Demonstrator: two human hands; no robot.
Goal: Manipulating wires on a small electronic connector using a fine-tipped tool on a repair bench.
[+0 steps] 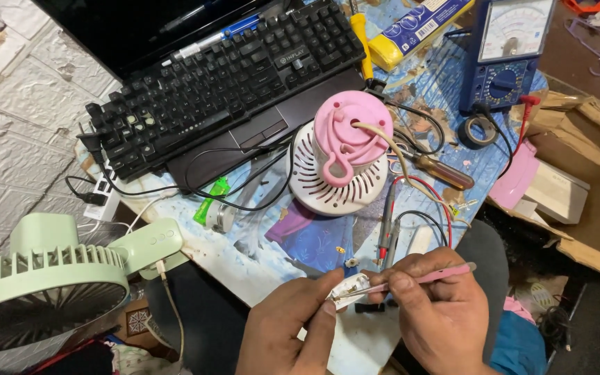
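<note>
Lighting: even, fairly bright overhead light on the table (265, 271); soft, short shadows under the keyboard (223, 83) and pink-and-white housing (342, 156). Glare: mild sheen on the meter (508, 52) face. Focus: centre sharp; green fan (50, 285) at lower left slightly soft. Distortion: wide-angle bending at edges. Right side dim
</note>
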